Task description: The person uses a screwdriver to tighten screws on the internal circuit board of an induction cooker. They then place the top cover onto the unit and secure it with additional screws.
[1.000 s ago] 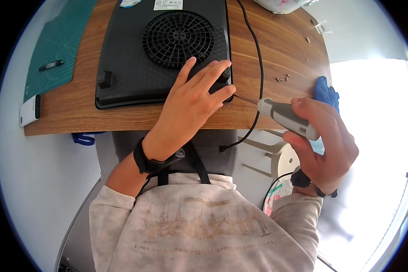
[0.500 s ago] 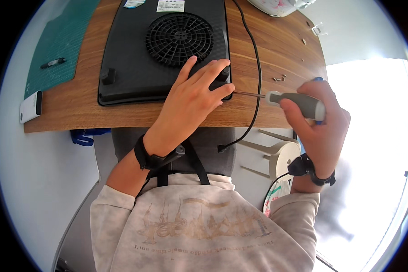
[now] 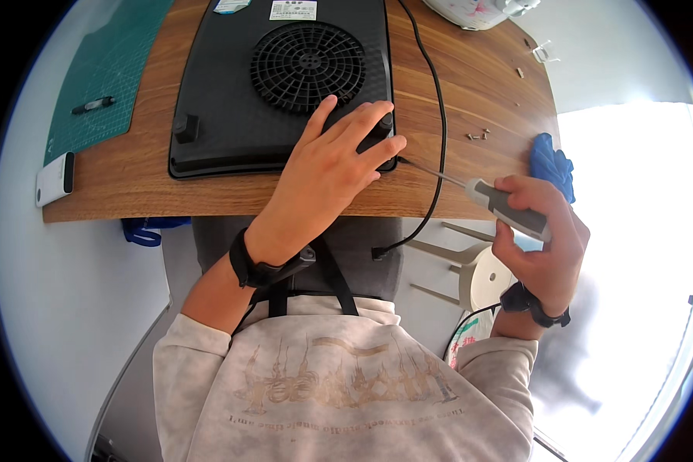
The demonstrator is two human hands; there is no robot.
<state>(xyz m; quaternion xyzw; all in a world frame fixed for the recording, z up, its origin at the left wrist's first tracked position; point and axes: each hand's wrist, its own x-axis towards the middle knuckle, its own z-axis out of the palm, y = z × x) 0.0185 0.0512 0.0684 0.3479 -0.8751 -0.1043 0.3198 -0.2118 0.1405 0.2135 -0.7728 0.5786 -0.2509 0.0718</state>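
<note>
A black appliance with a round fan grille lies bottom up on the wooden table, its small feet facing upward. My left hand rests on its near right corner, fingers spread, close to a foot. In my right hand is a screwdriver with a grey and white handle, gripped between thumb and fingers. The shaft slants up and left toward the appliance's right edge, its tip beside my left little finger. Whether the tip touches anything is too small to tell.
A black power cord runs down the table and hangs over its front edge. Several small screws lie to the right, near a blue cloth. At left are a green cutting mat, a pen and a white box-shaped device.
My right hand has moved lower, and the screwdriver's handle has swung downward, so its shaft slants more. The blue cloth now shows more fully. My left hand stays on the appliance.
</note>
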